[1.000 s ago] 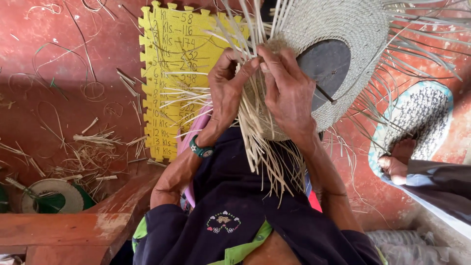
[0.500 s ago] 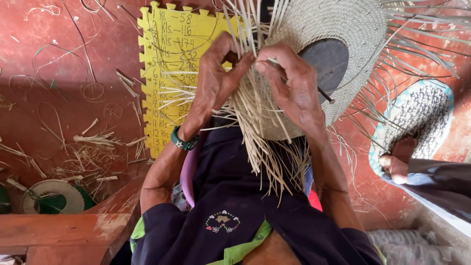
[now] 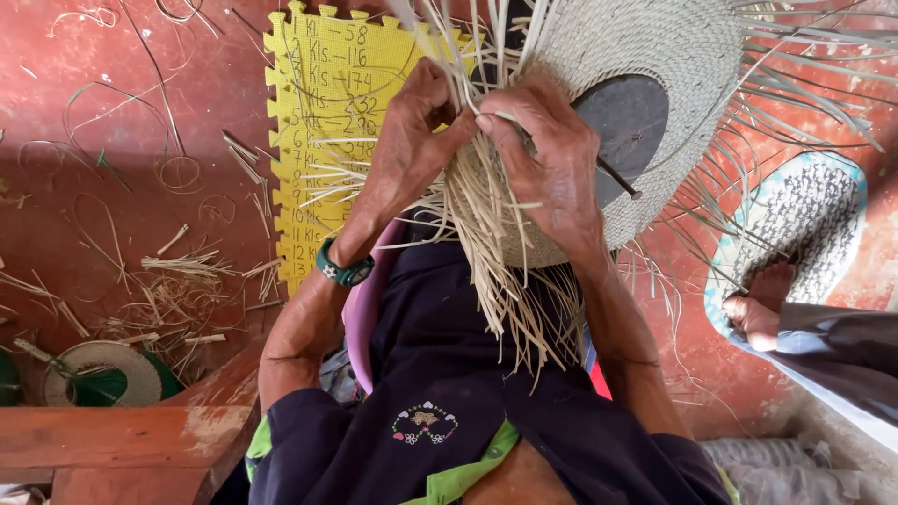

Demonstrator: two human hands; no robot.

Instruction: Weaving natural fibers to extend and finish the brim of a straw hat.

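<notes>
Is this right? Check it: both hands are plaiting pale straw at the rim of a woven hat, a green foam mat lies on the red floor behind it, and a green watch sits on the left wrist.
One thing is wrong: the foam mat is yellow, not green, as the head view shows. The rest holds: the left hand and right hand work pale straw at the rim of the woven hat, and the green watch sits on the left wrist.

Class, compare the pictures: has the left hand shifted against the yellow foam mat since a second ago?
Yes. The left hand has slid slightly left and up along the straw weave, now lying further over the yellow foam mat.
</notes>
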